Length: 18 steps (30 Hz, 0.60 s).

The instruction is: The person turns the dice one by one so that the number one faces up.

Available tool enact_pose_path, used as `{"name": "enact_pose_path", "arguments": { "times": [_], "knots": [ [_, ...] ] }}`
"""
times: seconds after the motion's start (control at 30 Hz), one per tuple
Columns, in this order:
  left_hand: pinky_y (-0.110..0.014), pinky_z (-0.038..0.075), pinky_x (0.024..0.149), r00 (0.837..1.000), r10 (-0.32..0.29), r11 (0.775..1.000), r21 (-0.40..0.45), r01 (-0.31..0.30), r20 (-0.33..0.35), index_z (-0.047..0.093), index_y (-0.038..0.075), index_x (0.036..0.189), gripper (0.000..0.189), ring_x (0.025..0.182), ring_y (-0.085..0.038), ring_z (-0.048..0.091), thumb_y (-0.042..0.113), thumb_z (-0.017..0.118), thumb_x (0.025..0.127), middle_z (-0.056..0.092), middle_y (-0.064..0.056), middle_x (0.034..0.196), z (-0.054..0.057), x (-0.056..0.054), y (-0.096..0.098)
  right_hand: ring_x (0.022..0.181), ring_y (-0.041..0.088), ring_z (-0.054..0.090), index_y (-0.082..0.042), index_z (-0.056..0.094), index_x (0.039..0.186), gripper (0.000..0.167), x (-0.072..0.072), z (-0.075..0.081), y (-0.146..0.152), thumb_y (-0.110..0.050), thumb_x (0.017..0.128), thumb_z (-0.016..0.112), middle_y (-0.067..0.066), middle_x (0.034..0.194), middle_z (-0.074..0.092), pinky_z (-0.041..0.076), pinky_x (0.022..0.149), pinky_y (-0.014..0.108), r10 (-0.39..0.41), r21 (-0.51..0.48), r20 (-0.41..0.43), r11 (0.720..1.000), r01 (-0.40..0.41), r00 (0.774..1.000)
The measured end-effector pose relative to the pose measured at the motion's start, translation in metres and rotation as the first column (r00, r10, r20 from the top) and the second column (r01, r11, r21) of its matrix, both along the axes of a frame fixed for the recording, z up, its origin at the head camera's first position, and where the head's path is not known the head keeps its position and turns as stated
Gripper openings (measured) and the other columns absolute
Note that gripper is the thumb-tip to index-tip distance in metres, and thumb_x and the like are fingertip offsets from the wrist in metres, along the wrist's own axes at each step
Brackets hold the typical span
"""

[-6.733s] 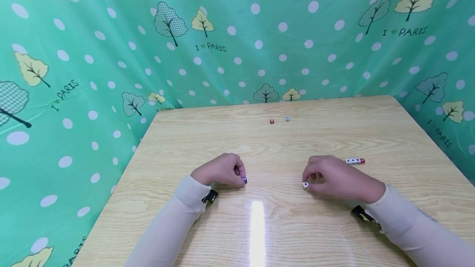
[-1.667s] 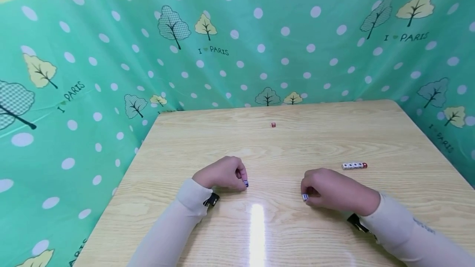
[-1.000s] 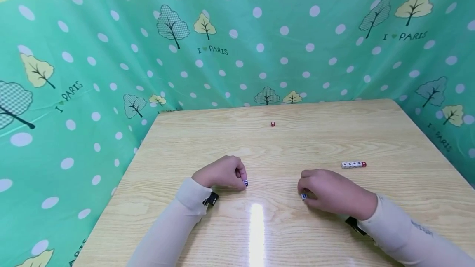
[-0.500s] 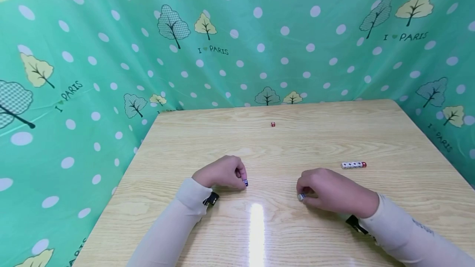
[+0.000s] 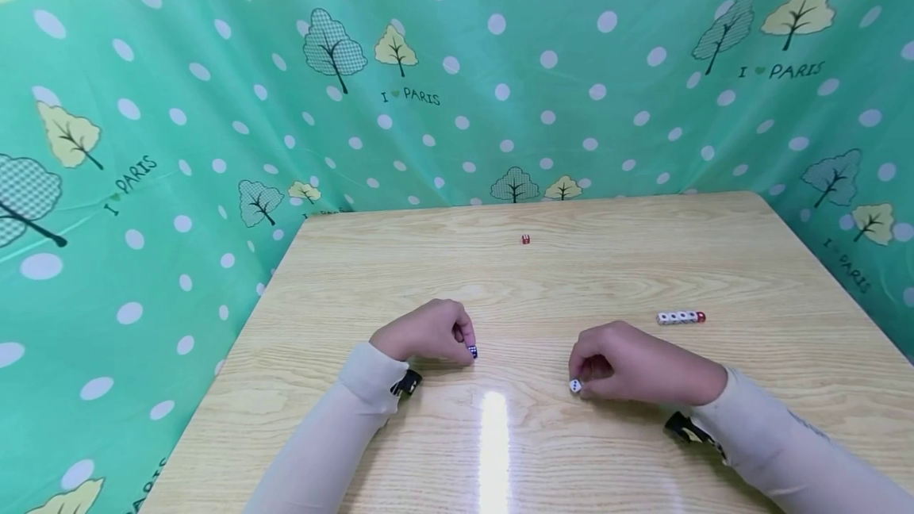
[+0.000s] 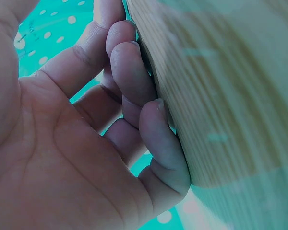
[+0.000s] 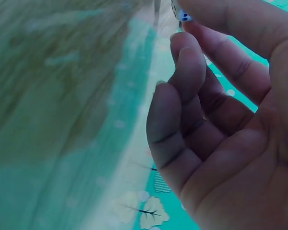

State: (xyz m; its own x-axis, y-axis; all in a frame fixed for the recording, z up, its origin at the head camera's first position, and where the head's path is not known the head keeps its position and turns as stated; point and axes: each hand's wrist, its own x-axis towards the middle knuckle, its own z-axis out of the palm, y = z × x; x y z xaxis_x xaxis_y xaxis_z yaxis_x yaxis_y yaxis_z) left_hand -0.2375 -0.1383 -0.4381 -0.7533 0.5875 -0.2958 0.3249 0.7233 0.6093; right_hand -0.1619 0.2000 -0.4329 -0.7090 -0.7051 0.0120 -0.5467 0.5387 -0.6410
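Near the middle of the table, my left hand pinches a dark blue die with white dots between thumb and forefinger. In the left wrist view its other fingers curl with their tips close to the tabletop; the blue die is hidden there. My right hand holds a white die at its fingertips, a face with dark dots turned toward me. In the right wrist view, part of this white die shows blue dots at the top edge. Behind the right hand lies a row of white dice ending in a red die.
A lone red die sits toward the back of the wooden table. Behind and beside the table hangs a green dotted curtain. A bright light reflection crosses the table's near part.
The white die beside the far red die has gone from there. Lately my right hand has turned its white die and moved slightly left; my left hand has stayed still.
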Motion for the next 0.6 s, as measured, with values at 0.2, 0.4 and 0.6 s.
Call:
{"name": "enact_pose_path", "arguments": {
  "times": [0.2,0.4,0.6],
  "knots": [
    [-0.028,0.050,0.066,1.000,-0.004,1.000,-0.002,0.004,-0.003,0.073,0.020,0.081,0.014,0.070,-0.010,0.057,0.017,0.085,0.076,0.069,0.005,0.079,-0.0009,-0.0009,-0.0007,0.073,0.003,0.058,-0.031,0.074,0.090,0.017,-0.0033,-0.0030,0.0022,-0.017,0.087,0.082,-0.014,0.081,0.063,0.052,0.065,0.022,-0.010,0.006,0.052,1.000,0.009,0.999],
    [-0.027,0.051,0.066,1.000,-0.011,1.000,0.001,0.011,-0.008,0.073,0.020,0.082,0.014,0.071,-0.009,0.057,0.017,0.085,0.076,0.068,0.005,0.079,-0.0008,-0.0018,-0.0007,0.073,0.003,0.057,-0.031,0.074,0.089,0.018,-0.0062,-0.0071,0.0039,-0.015,0.087,0.082,-0.013,0.081,0.062,0.051,0.065,0.022,-0.017,0.030,0.045,0.999,0.015,0.999],
    [-0.029,0.050,0.067,1.000,-0.007,1.000,0.005,0.007,-0.004,0.073,0.019,0.081,0.014,0.071,-0.011,0.057,0.016,0.085,0.076,0.068,0.004,0.079,-0.0015,-0.0018,-0.0007,0.074,0.005,0.056,-0.030,0.072,0.091,0.020,-0.0067,-0.0073,0.0049,-0.015,0.085,0.084,-0.012,0.082,0.062,0.050,0.065,0.022,-0.024,0.055,0.064,0.998,0.021,0.998]
  ]
}}
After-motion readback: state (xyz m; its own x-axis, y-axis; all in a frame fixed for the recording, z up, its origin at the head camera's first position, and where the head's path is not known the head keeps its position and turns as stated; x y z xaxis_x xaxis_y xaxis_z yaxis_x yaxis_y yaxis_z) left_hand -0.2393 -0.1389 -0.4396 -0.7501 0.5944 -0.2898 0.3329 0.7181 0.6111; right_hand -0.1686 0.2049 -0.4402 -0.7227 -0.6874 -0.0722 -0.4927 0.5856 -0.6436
